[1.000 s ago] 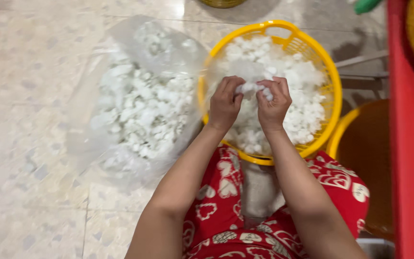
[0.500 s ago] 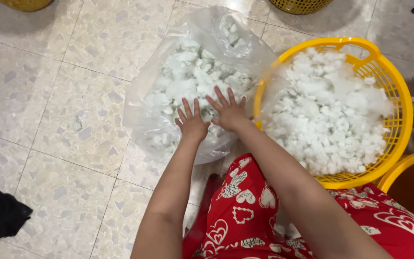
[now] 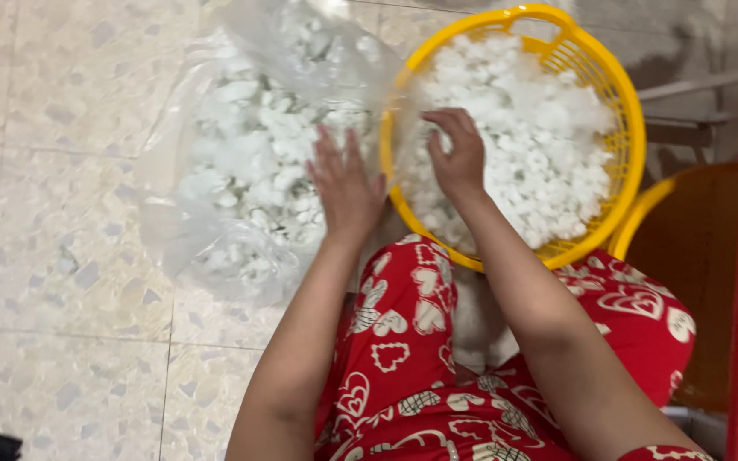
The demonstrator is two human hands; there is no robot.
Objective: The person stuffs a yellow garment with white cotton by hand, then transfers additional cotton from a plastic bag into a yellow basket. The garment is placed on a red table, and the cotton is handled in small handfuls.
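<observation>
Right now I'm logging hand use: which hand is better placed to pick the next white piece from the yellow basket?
The right hand. It lies inside the yellow basket, fingers on the white pieces. The left hand rests flat on the clear plastic bag beside it.

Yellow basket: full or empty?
Full. The yellow basket is heaped with white fluffy pieces up to its rim, and the right hand rests in the pile.
</observation>
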